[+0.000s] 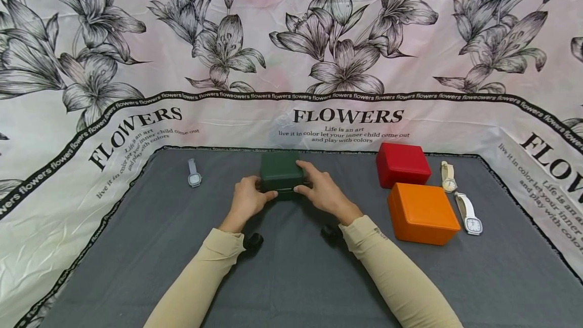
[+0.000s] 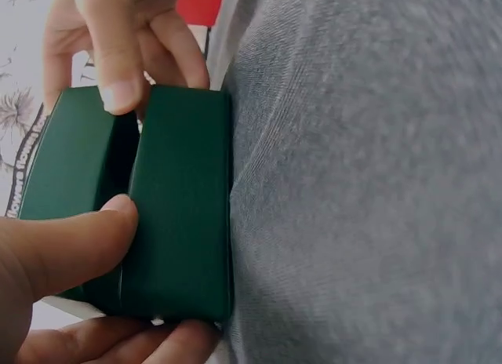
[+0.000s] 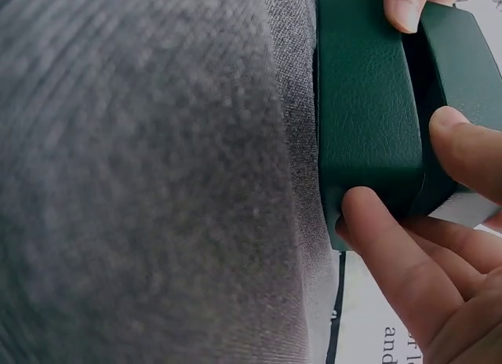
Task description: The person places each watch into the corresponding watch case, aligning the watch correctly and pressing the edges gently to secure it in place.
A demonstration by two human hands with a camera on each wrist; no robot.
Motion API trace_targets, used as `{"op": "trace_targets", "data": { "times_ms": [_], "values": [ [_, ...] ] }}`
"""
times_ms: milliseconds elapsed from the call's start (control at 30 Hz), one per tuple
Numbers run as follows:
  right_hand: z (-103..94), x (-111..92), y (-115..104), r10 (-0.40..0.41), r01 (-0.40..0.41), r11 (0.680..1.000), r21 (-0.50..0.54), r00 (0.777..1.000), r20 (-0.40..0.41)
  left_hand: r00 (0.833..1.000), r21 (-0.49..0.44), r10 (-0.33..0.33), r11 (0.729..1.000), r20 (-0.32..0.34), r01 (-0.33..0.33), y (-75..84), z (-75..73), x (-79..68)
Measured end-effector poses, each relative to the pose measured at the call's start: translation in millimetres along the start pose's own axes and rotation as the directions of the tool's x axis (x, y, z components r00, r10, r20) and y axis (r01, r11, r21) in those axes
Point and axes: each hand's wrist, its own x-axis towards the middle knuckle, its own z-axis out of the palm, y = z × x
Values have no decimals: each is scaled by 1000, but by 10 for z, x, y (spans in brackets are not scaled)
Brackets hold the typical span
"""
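Note:
A dark green box (image 1: 280,168) with a leather-like surface sits at the far middle of the grey cloth, between both hands. A dark gap runs between its lid and base, seen in both wrist views. My left hand (image 1: 247,197) grips the box's left side, its thumb at the gap and its other fingers along the side. From the right, my right hand (image 1: 325,191) holds the opposite side, thumb at the front gap. In the right wrist view, one finger (image 3: 376,223) of that hand presses the end of the base. The box's inside is hidden.
A red box (image 1: 403,165) stands at the back right, with an orange box (image 1: 423,214) in front. Beside them lie a cream-strapped watch (image 1: 448,177) and a white-strapped watch (image 1: 468,214). Another watch (image 1: 194,173) lies at the left. Flower-printed cloth (image 1: 255,125) borders the grey area.

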Motion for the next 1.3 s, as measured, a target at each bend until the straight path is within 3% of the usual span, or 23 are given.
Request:
{"op": "trace_targets", "data": {
  "times_ms": [167, 333, 533, 667, 967, 1133, 1300],
  "values": [
    [-11, -14, -36, -49, 50, 992, -114, 999, 13, 1000, -21, -24, 1000, -9, 24, -5, 10, 3],
    [-27, -20, -67, -88, 90, 967, -239, 996, 18, 999, -45, -48, 998, -10, 48, -11, 25, 15],
    [-73, -2, -54, -170, 168, 934, -316, 985, 23, 999, -71, -52, 996, -3, 52, -14, 25, 24],
    [-106, 57, -33, -255, 253, 898, -361, 966, 41, 999, -85, -44, 995, -6, 43, -15, 6, 37],
    [-206, 174, -57, -376, 400, 783, -477, 915, 150, 999, -128, -42, 991, -20, 39, -39, 7, 47],
    [-244, 198, -40, -460, 466, 721, -513, 875, 150, 997, -188, -41, 982, -68, 27, -58, 35, 32],
    [-261, 240, -19, -519, 513, 687, -515, 842, 146, 996, -218, -40, 976, -84, 20, -69, 37, 33]
  ]
}}
